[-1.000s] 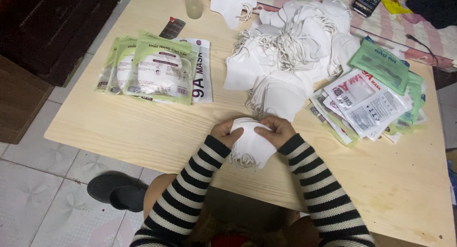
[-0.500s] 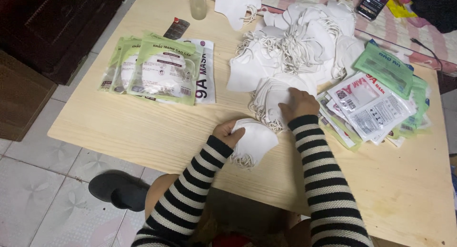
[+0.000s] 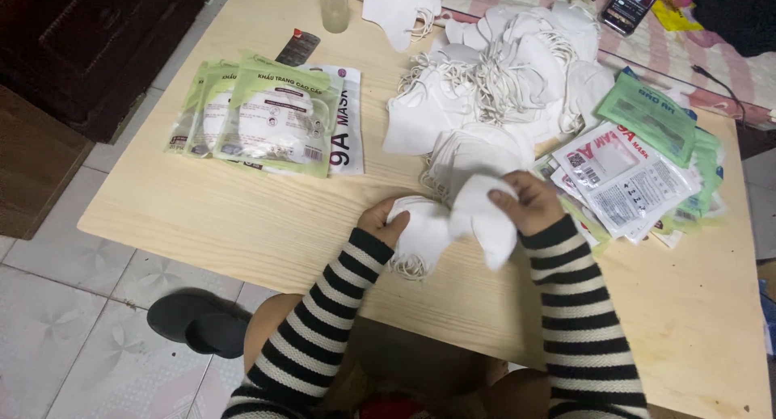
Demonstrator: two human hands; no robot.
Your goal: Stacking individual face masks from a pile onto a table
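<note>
Green flat packets (image 3: 271,120) are lying at the table's left; white and green ones (image 3: 638,172) are lying at its right; a phone screen (image 3: 632,0) is lying beyond.

A pale wooden table (image 3: 202,217) stands on a floor of light grey patterned tiles (image 3: 56,338). Dark wooden furniture (image 3: 89,47) sits at the upper left. A pink-and-white striped cloth (image 3: 727,63) lies beyond the table's far edge. Light is soft and even.

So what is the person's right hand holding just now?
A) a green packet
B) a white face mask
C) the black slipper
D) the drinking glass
B: the right hand grips a white face mask lifted just above the table, beside the small stack of masks under the left hand.
</note>
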